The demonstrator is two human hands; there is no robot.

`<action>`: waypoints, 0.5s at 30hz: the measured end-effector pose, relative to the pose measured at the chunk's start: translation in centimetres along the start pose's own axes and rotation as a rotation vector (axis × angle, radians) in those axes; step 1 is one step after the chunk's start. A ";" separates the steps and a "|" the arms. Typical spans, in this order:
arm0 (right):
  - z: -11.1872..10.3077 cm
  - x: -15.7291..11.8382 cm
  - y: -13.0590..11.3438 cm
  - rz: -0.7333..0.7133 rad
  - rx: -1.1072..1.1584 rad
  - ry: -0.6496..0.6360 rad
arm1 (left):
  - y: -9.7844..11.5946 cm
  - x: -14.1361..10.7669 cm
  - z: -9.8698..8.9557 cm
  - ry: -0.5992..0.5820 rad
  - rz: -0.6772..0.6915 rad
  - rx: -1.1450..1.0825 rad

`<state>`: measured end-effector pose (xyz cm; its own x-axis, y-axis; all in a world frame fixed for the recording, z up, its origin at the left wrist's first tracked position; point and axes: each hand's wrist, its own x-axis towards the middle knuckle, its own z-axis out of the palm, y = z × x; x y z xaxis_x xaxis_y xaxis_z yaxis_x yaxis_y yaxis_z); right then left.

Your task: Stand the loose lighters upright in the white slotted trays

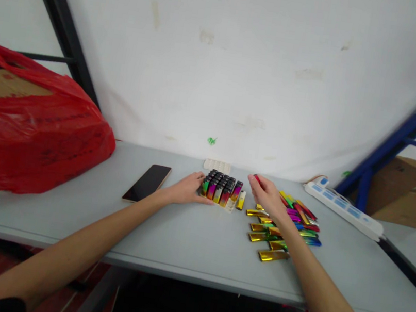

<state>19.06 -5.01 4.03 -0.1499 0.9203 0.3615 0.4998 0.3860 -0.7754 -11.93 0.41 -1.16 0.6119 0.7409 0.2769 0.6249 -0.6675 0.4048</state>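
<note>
Several colourful lighters with black tops (221, 181) stand upright in rows in a pale tray (230, 204). My left hand (190, 189) rests against the tray's left side, its fingers apart and its thumb along the front edge. To the right of the tray, my right hand (265, 191) is closed on a red lighter (257, 178), raised above the table. A single yellow lighter (241, 200) stands between the tray and that hand. Beneath and beside my right forearm lies a loose pile of shiny metallic lighters (273, 255) in gold, green, red, purple and blue.
A black phone (148, 183) lies left of my left hand. Behind the lighters is another pale tray (217, 165) by the wall. A red plastic bag (39, 136) fills the table's left end, and a white power strip (344, 209) lies at the right. Cardboard boxes (408, 199) are beyond.
</note>
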 end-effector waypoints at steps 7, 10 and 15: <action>0.8 -0.1 -0.3 0.013 -0.161 0.132 | -0.1 0.0 0.1 0.014 0.004 -0.019; 1.0 0.1 0.0 -0.001 -0.179 0.125 | 0.0 0.0 0.0 -0.002 -0.002 0.004; 0.4 -0.2 -0.4 -0.064 -0.176 0.026 | 0.1 0.0 0.0 0.003 -0.011 0.003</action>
<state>18.56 -5.36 4.03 -0.1653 0.8914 0.4220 0.6316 0.4243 -0.6489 -11.89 0.32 -1.14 0.6032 0.7487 0.2751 0.6332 -0.6592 0.4057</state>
